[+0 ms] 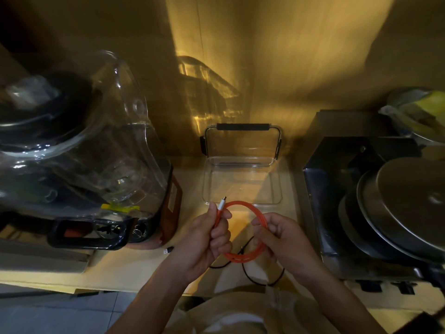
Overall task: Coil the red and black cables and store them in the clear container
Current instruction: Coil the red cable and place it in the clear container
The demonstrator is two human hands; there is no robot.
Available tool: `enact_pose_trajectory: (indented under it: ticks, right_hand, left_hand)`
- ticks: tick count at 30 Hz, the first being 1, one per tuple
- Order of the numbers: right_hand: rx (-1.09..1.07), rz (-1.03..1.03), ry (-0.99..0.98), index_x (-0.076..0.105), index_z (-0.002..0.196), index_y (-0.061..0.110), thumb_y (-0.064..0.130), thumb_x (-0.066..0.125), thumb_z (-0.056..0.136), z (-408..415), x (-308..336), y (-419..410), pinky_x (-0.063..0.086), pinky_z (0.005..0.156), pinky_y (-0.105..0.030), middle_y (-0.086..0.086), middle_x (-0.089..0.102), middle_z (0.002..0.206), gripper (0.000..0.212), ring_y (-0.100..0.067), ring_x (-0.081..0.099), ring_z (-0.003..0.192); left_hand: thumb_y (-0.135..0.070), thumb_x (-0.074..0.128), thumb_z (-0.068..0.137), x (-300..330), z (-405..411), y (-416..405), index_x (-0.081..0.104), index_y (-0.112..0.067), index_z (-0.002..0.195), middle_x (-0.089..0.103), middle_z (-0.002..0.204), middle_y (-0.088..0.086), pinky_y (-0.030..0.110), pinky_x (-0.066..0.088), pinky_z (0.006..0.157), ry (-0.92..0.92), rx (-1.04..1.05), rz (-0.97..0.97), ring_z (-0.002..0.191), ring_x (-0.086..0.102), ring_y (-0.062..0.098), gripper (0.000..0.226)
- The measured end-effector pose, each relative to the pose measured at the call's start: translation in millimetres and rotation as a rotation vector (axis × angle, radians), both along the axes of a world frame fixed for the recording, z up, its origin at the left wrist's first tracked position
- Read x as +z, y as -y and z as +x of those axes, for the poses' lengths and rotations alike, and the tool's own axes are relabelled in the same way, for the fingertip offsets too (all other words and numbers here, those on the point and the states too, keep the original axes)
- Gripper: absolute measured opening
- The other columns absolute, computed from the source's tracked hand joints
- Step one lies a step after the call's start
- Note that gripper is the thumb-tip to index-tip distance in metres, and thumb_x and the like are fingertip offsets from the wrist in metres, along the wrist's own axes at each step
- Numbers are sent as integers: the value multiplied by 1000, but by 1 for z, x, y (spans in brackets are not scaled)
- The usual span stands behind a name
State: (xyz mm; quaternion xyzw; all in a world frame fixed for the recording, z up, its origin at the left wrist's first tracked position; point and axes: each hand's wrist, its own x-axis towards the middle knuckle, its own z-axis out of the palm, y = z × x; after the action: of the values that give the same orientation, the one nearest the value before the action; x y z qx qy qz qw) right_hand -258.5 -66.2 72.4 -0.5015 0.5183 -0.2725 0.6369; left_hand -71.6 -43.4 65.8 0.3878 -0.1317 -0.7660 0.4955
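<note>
— On the worktop [134, 268], what is biggest, and where does the job stand?

— Largest is the blender [79, 150] at far left, a clear, glossy jug on a dark base. At right, stacked steel lids [397, 213] rest on a metal box, dull and round. Between them sits the clear container [242, 182], a shallow rectangle with rounded corners, nothing in it, its lid [242, 141] propped upright behind.

— And the cables?

— The red cable [250, 257] is held above the worktop as a round loop of several turns, smooth and rubbery, with a white plug at its end. The left hand [212, 239] has its grip clamped on the strands near that plug; the right hand [281, 237] is closed around the loop's opposite side. The black cable [262, 276] lies loose on the worktop under the hands, thin and uncoiled.

— What could go wrong?

— I judge the springy turns may fan out if either grip slackens before the coil reaches the container. The loop looks nearly as wide as the container, so it might catch the rim. The black cable could also snag on a wrist and drag off the near edge.
</note>
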Motion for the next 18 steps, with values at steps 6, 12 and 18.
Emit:
enact_pose_trajectory:
  ticks: [6, 12, 18]
  right_hand:
    - [-29, 65, 74, 66, 102, 10, 18, 52, 98, -1, -3, 6, 38, 46, -21, -2, 62, 64, 17, -15, 47, 52]
    - [-82, 213, 273, 63, 103, 10, 32, 51, 91, -3, -8, 13, 33, 51, -25, 0, 49, 62, 28, -11, 39, 51]
    - [-128, 325, 421, 61, 114, 2, 28, 43, 97, -3, -9, 18, 36, 62, -31, -2, 49, 66, 36, -14, 38, 57]
  left_hand:
    - [-38, 35, 103, -2, 3, 4, 62, -2, 106, 30, 64, 1, 23, 39, 50, 34, 17, 9, 55, 25, 12, 45]
    - [-34, 36, 103, -6, 2, 7, 55, 4, 127, 38, 67, 2, 27, 46, 60, -36, 30, 42, 56, 33, 11, 49]
    - [-20, 38, 104, -7, 6, 7, 52, 3, 134, 48, 79, 5, 32, 51, 70, -2, 26, 45, 65, 44, 14, 40]
